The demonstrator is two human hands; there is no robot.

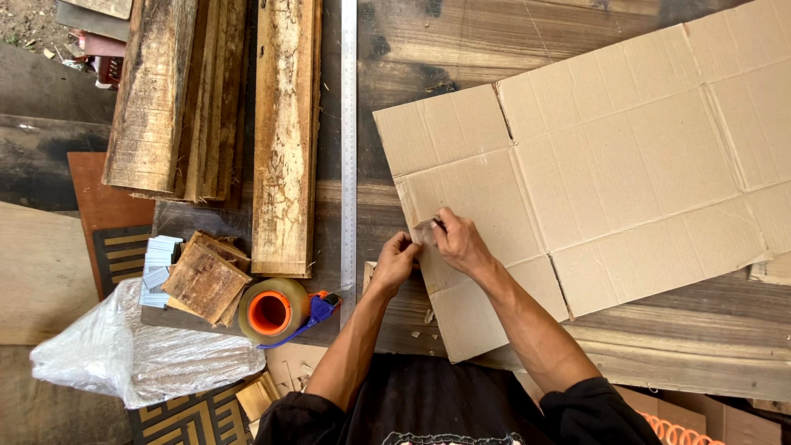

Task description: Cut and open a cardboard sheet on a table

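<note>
From the head camera, the flattened cardboard box (610, 165) is lying spread over the dark wooden table (428, 49), filling the space from centre out toward 3 o'clock. Both hands are meeting at its left edge. The left hand (397, 259) is pinching that edge with its fingers closed on the cardboard. The right hand (458, 241) is gripping a small strip (426, 229), pinched shut on it against the cardboard. At 9 o'clock of the hands a long metal ruler (348, 148) is lying, and at 8 o'clock a tape dispenser (280, 309).
</note>
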